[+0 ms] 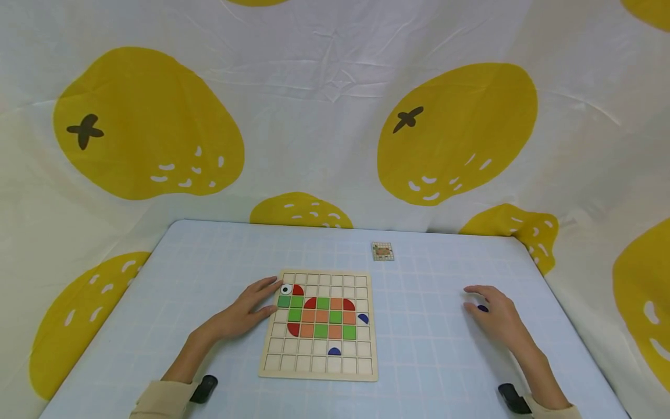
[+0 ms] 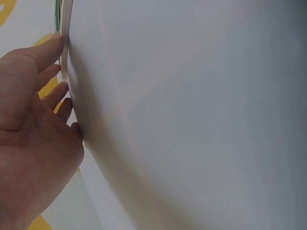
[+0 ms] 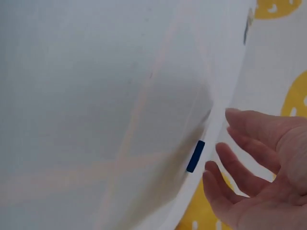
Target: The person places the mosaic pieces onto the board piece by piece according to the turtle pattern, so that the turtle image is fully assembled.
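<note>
A wooden grid board (image 1: 318, 364) lies flat on the table. It holds red, green and orange tiles (image 1: 321, 315), a round white eye piece (image 1: 285, 289) near its upper left, and two blue half-round pieces (image 1: 334, 351), one low and one at the right. My left hand (image 1: 246, 308) rests at the board's left edge, thumb and fingertips touching it. Over the table's right side my right hand (image 1: 496, 319) hovers with fingers spread and loosely bent. Just beneath it lies another blue piece (image 3: 195, 156), apart from the fingers and partly hidden in the head view.
A small picture card (image 1: 382, 251) lies behind the board, toward the table's far edge. The pale blue table (image 1: 419, 372) extends between board and right hand. Behind it hangs a white cloth (image 1: 314, 116) with large yellow fruit shapes.
</note>
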### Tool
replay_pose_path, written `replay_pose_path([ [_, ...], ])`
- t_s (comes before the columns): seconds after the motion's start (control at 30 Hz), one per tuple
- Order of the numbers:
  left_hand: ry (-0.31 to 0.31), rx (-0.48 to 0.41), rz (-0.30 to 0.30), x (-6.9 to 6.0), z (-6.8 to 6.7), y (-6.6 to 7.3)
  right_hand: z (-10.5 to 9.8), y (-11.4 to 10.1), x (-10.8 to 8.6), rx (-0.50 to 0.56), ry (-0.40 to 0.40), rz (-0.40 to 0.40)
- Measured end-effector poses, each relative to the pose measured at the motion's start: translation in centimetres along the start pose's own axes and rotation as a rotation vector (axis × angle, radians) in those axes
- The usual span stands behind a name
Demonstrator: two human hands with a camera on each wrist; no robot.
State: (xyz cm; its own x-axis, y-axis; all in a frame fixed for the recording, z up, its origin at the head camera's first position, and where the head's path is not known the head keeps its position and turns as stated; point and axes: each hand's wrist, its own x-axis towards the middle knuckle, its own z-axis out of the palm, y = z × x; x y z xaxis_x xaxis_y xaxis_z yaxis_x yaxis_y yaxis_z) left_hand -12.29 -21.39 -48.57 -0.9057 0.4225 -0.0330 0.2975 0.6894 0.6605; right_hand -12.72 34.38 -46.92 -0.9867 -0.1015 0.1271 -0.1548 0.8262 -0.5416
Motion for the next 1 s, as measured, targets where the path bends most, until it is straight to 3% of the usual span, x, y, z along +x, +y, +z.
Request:
replay_pose_path([
  [0.2,0.004,0.001,0.001,-0.1,0.0,-0.1,-0.2,1.0,0.0,-0.026,-0.018,0.004],
  [0.37,0.006,0.001,0.000,-0.1,0.1,-0.1,-0.2,1.5,-0.1,-0.035,0.004,-0.031],
  [0.7,0.002,-0.013,-0.005,-0.2,0.0,0.2,-0.4,1.7,-0.4,-0.025,0.029,-0.021],
  [1.0,0.004,-0.011,-0.004,-0.1,0.1,-0.1,-0.6,1.7,-0.6,-0.040,-0.034,0.057],
])
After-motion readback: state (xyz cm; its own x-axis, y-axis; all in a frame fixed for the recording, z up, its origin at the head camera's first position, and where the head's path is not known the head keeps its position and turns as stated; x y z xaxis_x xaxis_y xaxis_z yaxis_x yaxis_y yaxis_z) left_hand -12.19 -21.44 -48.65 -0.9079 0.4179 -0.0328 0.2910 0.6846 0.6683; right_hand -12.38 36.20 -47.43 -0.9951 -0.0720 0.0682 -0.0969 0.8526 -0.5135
